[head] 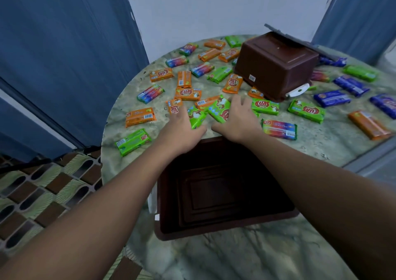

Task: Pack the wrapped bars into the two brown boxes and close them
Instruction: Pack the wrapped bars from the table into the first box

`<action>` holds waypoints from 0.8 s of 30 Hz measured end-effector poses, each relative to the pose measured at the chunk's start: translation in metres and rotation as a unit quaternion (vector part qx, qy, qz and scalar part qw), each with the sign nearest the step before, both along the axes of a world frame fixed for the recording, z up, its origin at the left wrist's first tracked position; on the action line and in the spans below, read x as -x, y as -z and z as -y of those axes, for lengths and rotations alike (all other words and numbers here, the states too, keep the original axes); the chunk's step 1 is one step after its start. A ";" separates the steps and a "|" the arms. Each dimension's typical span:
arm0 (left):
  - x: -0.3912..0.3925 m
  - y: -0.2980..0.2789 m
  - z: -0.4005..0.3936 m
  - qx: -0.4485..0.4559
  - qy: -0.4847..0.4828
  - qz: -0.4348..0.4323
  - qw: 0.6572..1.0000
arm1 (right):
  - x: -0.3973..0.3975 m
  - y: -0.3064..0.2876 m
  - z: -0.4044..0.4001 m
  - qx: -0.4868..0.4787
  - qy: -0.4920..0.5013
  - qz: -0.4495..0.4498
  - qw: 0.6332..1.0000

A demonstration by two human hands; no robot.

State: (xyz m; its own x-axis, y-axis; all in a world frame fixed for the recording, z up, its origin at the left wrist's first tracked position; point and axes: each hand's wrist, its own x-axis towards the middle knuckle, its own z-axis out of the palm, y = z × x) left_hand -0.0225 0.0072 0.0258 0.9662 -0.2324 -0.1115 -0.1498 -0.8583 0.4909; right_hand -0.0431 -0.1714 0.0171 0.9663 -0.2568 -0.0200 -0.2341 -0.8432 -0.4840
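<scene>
Both hands flat and spread on a cluster of green-wrapped bars [216, 110] just beyond the far rim of the open dark-brown plastic box [225, 228]; left hand [182, 127] fingers splayed, right hand [240, 118] likewise, pinching nothing. Bars' long axes slanting across the rim, so probably a rake toward the box. Second brown box [276, 65] overturned farther beyond, right, atop an orange bar [256, 93]. Marbled round table [321, 151] strewn with more bars.
</scene>
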 end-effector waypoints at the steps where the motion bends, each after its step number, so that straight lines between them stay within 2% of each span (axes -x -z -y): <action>1: 0.006 0.000 -0.001 -0.004 0.001 0.003 1.000 | 0.005 -0.001 0.000 0.007 -0.002 0.011 1.000; 6: 0.035 0.005 -0.006 0.005 -0.004 0.032 0.999 | 0.033 -0.002 -0.003 0.010 -0.020 0.048 0.999; 10: 0.061 0.011 -0.011 0.020 0.004 0.039 0.999 | 0.058 0.005 -0.004 0.048 -0.037 0.053 0.997; 14: 0.086 0.027 -0.018 -0.045 0.069 0.057 0.995 | 0.079 0.022 0.001 0.115 -0.103 0.057 0.986; 18: 0.092 0.044 -0.025 -0.150 0.156 0.028 0.976 | 0.088 0.034 0.010 0.159 -0.183 -0.022 0.970; 22: 0.084 0.054 -0.024 -0.189 0.196 -0.004 0.962 | 0.090 0.044 0.012 0.248 -0.246 -0.086 0.933; 24: 0.079 0.057 -0.021 -0.198 0.209 -0.020 0.957 | 0.089 0.049 0.012 0.261 -0.255 -0.108 0.925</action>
State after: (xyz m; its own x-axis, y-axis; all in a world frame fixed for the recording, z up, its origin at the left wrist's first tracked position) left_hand -0.1018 0.0278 -0.0315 0.7915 -0.5294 -0.3054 -0.5086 -0.8476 0.1512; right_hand -0.1322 -0.1831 -0.0319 0.9522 0.2024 -0.2286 0.2152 -0.9760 0.0321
